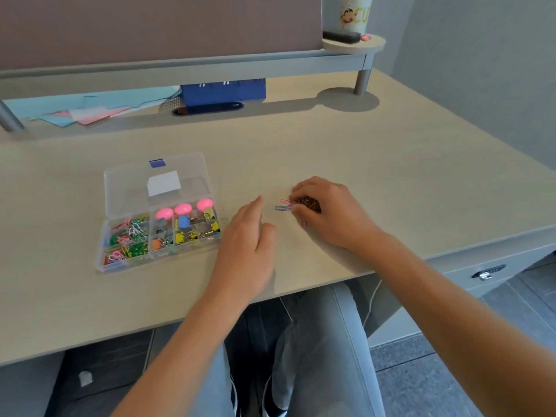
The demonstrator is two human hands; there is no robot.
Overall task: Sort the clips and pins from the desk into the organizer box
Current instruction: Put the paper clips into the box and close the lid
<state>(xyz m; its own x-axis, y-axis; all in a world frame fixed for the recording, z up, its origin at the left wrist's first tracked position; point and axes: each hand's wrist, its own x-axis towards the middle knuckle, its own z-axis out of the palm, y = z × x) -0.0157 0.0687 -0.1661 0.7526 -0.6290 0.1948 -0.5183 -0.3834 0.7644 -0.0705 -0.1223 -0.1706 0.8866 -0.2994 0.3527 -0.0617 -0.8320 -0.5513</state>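
Right now, looking down from your head, you see a pale wooden desk [361, 139] with both of your hands on it.

Your right hand [328, 212] is curled over a small bunch of paper clips [307, 203] on the desk. Its fingers bend down around the bunch and hold it. A pink clip [285, 201] and a bluish clip [282, 208] poke out on the left side of the fingers and lie on the desk.

Your left hand [246, 245] is just left of those clips. Its fingers are loose and nearly straight, and it holds nothing. One finger points toward the loose clips but does not touch them.

The organizer box [156, 212] sits on the desk, left of your left hand and near it. Its clear lid [156, 185] is flipped open toward the far side, with a white label and a small blue tab on it. On the left, the box holds lots of little paper clips in green, pink, white and orange. On the right it holds binder clips [192, 228] in blue, yellow and orange. Three pink round tops [183, 209] stand in a row at the far edge of that side.

Far back under a shelf [180, 67] lie some colored paper sheets [90, 106] and a blue box [224, 90]. A cup [356, 13] with a cartoon on it stands on the far right end of the shelf.
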